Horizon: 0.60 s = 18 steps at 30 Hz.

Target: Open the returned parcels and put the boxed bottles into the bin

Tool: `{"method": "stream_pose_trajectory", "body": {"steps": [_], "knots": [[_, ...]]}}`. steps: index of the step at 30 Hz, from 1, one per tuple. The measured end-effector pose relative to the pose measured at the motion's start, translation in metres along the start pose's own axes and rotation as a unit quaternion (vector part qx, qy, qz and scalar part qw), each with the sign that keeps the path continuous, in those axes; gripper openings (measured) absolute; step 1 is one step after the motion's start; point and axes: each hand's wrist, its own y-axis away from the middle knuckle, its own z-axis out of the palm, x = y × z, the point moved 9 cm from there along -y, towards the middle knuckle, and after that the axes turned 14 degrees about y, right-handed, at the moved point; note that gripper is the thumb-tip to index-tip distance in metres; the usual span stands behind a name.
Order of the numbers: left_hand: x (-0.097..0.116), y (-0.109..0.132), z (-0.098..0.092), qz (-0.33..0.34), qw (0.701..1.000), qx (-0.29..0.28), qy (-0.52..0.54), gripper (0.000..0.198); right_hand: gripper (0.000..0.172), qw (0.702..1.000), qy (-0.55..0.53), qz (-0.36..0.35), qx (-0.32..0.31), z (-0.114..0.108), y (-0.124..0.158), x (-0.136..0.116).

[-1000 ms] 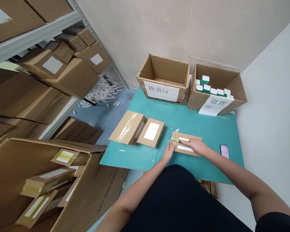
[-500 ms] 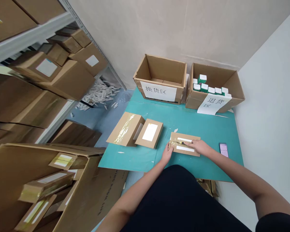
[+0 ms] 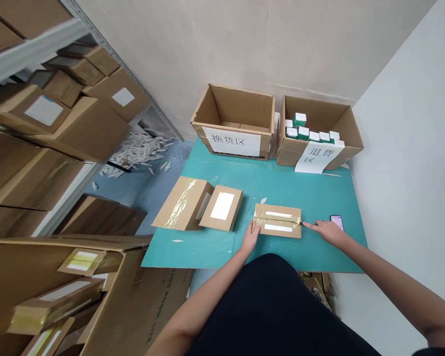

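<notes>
A small cardboard box [image 3: 278, 221] lies flat on the green table, with two white label strips on top and a dark slit along the tape between them. My left hand [image 3: 250, 238] grips the box's left end, thumb near the top edge. A yellow-and-black utility knife [image 3: 301, 223] is in my right hand [image 3: 329, 232], its tip at the right end of the slit. Partly behind the right hand lies a phone [image 3: 337, 221] with its screen lit. Left of the box are a carton with a white label [image 3: 217, 212] and a taped carton [image 3: 180, 202].
At the table's back stand two open cartons with handwritten signs: the left carton [image 3: 241, 96], and the right carton [image 3: 346, 118] holding several green-and-white boxes. A large open carton [image 3: 133, 296] with several parcels stands at left. Beyond it is a shelf [image 3: 33, 42] stacked with boxes.
My right hand has drawn the knife rightward along the box's middle seam, past the strips to the right end. My left hand stays on the left end. The whole view has shifted slightly.
</notes>
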Motion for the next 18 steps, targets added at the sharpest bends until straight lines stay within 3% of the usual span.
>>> {"method": "stream_pose_trajectory", "body": {"steps": [9,18], "knots": [[0.002,0.002,-0.002,0.0,1.0,-0.012,-0.022,0.052,0.086,0.999,-0.008,0.034,-0.02,0.005,0.022,0.01],[-0.002,-0.001,-0.006,-0.003,0.999,-0.016,-0.04,0.06,0.08,0.998,-0.026,0.049,-0.005,0.011,0.032,0.014]]}}
